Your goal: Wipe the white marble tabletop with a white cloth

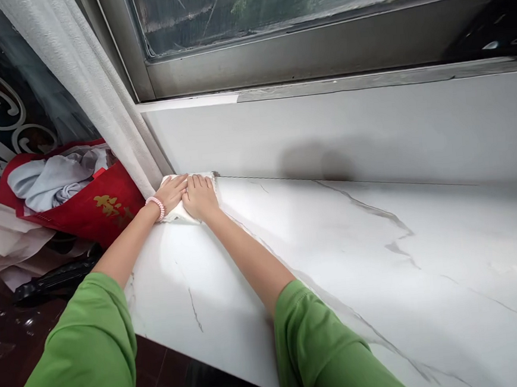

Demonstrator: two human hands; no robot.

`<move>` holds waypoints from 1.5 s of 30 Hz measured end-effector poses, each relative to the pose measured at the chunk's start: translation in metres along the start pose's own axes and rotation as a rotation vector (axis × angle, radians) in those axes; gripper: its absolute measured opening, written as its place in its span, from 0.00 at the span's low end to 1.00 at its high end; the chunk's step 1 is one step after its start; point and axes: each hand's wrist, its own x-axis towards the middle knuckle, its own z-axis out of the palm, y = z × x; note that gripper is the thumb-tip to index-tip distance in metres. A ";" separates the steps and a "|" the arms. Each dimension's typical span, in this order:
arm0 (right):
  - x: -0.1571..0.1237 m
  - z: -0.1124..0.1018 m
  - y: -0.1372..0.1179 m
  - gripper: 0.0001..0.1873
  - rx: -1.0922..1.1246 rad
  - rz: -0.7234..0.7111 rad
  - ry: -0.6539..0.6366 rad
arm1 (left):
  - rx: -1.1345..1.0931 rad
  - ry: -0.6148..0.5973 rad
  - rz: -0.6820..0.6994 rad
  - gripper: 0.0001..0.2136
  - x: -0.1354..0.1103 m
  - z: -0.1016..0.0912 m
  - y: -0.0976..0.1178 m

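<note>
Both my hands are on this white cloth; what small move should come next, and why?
Perhaps slide the white cloth rightward along the wall: your left hand and right hand both rest on it near the curtain, at the left end of the marble-patterned countertop, which extends to the right.

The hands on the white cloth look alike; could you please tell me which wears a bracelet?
The left hand, nearer the white curtain, wears a pink bracelet at its wrist; the right hand has a bare wrist.
</note>
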 end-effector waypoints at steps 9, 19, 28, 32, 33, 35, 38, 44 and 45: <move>-0.060 -0.025 -0.008 0.28 0.004 -0.136 -0.061 | 0.044 0.089 -0.077 0.22 -0.062 0.004 0.051; -0.137 -0.061 -0.017 0.30 0.008 -0.206 -0.125 | 0.018 0.191 -0.103 0.22 -0.125 -0.007 0.129; -0.220 -0.089 -0.032 0.30 0.061 -0.288 -0.146 | -0.043 0.253 0.004 0.23 -0.195 -0.019 0.194; -0.214 -0.090 -0.030 0.30 0.079 -0.294 -0.143 | -0.036 0.234 -0.020 0.23 -0.194 -0.019 0.193; -0.210 -0.089 -0.029 0.31 0.076 -0.290 -0.139 | -0.032 0.226 -0.023 0.23 -0.189 -0.018 0.190; -0.199 -0.086 -0.024 0.31 0.058 -0.263 -0.125 | -0.029 0.201 -0.017 0.23 -0.173 -0.017 0.181; -0.171 -0.079 -0.008 0.31 0.014 -0.180 -0.101 | -0.038 0.131 0.015 0.24 -0.131 -0.015 0.161; -0.095 -0.073 0.054 0.29 -0.093 -0.054 -0.037 | -0.067 0.080 0.064 0.23 -0.011 -0.011 0.130; -0.085 -0.074 0.064 0.29 -0.105 -0.046 -0.035 | -0.071 0.078 0.070 0.23 0.006 -0.010 0.128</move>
